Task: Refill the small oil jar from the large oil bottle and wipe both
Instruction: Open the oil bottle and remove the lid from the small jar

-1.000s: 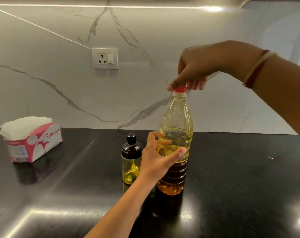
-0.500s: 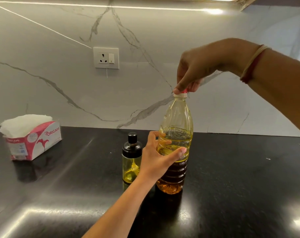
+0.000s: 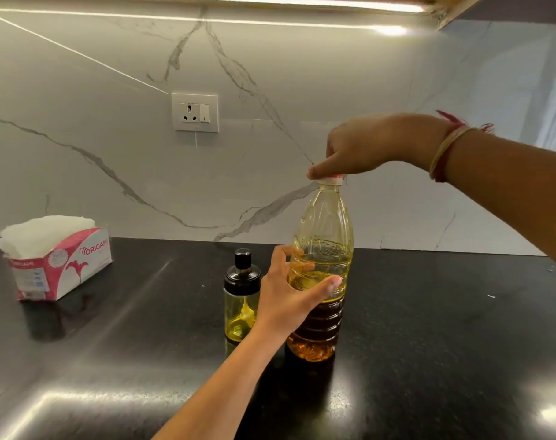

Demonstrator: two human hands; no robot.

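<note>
The large clear oil bottle (image 3: 322, 227), about half full of yellow oil, stands upright on the black counter (image 3: 445, 328). My left hand (image 3: 286, 300) wraps around its middle. My right hand (image 3: 365, 147) comes from above with fingers closed over the red cap (image 3: 334, 177), which is mostly hidden. The small oil jar (image 3: 241, 296), glass with a black lid and knob and a little oil at the bottom, stands just left of the bottle, behind my left wrist.
A pink and white tissue box (image 3: 57, 265) with tissues sticking up sits at the far left of the counter. A marble wall with a power socket (image 3: 195, 112) runs behind.
My right hand has turned on the cap and now covers more of it. The bottle, jar and left hand keep their places; the camera has tilted up slightly.
</note>
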